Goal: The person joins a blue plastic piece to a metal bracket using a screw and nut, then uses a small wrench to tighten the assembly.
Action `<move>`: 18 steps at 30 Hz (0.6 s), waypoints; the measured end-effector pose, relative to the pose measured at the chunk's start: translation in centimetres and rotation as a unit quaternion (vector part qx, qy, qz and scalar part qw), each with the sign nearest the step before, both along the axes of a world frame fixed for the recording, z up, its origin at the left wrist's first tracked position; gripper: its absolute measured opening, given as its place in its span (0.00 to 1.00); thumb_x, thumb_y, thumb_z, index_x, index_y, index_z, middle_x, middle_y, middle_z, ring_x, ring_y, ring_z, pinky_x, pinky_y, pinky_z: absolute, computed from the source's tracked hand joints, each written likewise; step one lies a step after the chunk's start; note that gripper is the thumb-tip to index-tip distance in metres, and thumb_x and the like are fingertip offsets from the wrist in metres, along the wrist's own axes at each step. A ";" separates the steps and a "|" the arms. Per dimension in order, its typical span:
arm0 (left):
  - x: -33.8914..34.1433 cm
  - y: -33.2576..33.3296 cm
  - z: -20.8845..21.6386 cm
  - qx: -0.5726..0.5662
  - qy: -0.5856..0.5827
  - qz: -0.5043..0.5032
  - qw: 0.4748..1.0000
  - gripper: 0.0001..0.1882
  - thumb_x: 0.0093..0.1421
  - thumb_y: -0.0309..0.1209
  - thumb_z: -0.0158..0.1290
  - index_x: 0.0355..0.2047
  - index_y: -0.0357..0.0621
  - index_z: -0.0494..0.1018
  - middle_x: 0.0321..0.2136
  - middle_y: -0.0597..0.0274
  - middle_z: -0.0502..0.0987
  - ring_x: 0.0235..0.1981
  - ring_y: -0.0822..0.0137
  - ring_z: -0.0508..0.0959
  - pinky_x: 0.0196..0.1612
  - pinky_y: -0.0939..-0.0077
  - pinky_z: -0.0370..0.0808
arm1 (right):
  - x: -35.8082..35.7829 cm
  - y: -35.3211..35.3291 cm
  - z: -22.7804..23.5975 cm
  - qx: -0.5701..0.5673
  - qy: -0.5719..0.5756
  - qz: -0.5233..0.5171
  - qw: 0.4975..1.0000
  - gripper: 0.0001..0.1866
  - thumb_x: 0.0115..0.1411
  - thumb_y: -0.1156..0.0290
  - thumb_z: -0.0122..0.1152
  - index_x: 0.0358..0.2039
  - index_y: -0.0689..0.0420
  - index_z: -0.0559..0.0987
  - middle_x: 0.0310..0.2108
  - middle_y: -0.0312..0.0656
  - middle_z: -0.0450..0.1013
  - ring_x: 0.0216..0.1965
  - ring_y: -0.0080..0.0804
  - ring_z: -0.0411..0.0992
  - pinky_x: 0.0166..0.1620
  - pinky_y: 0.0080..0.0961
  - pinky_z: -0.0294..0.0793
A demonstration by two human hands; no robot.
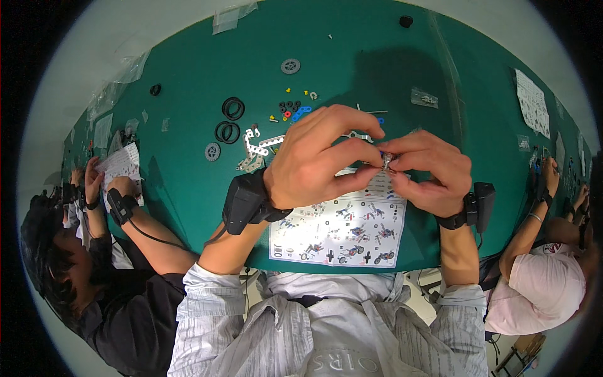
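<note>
Pressing parts together: a person at a green table (188,188) is pinching a small grey assembly (387,160) between both hands, just above the top edge of an instruction sheet (339,232).
Left hand: the left hand (320,157) is curling over from the left, its fingertips (377,133) closing on the small grey assembly.
Right hand: the right hand (430,173) is meeting it from the right, thumb and forefinger grasping the same piece; both wrists are carrying black strapped devices.
Progress: the build is looking early, judging by how little is being held; only a tiny cluster of parts is joined, and its exact make-up is too small to tell.
Left to do: most of the kit is lying loose beyond the hands, including black rubber rings (230,119), grey gear wheels (290,66), pale perforated beams (254,151) and a heap of small coloured pieces (294,112).
Guide: the instruction sheet is lying flat at the table's near edge, showing many pictured steps, which suggests a good deal of assembly remaining.
Neighbours: a person on the left is holding a paper sheet (120,164), and another person on the right is working with raised hands at the table's far end.
</note>
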State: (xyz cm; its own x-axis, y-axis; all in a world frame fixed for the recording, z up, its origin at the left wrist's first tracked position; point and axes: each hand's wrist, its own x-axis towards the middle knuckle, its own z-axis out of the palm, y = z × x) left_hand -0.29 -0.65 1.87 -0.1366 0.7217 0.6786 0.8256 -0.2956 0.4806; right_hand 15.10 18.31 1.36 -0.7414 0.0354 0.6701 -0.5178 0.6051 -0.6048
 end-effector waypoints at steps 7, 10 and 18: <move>0.0 0.0 -0.1 0.016 0.002 -0.008 1.000 0.16 0.44 0.21 0.74 0.34 0.45 0.84 0.45 0.55 0.81 0.43 0.57 0.84 0.40 0.68 0.81 | -0.1 0.0 0.2 -0.003 -0.005 0.015 1.000 0.13 0.47 0.85 0.75 0.35 0.59 0.85 0.41 0.48 0.86 0.37 0.40 0.85 0.37 0.29 0.84; 0.1 0.1 -0.3 0.021 -0.002 -0.012 1.000 0.15 0.44 0.20 0.73 0.34 0.44 0.83 0.45 0.55 0.81 0.42 0.57 0.84 0.40 0.68 0.81 | -0.1 -0.1 0.2 0.000 -0.004 0.015 1.000 0.14 0.47 0.85 0.75 0.35 0.60 0.85 0.40 0.48 0.86 0.37 0.41 0.85 0.38 0.30 0.84; 0.4 0.3 -0.7 0.035 0.006 -0.009 0.999 0.16 0.43 0.20 0.73 0.33 0.43 0.82 0.43 0.56 0.82 0.41 0.57 0.84 0.39 0.67 0.81 | -0.2 -0.6 0.3 0.009 0.010 -0.008 1.000 0.15 0.44 0.86 0.74 0.34 0.60 0.84 0.37 0.48 0.85 0.35 0.41 0.85 0.37 0.30 0.84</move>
State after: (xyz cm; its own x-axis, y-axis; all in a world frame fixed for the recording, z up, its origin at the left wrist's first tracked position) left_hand 0.09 -0.39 1.16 -0.1158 0.6746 0.7290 0.8258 -0.3424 0.4481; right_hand 14.94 17.70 1.62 -0.7273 0.0349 0.6854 -0.5198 0.6241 -0.5834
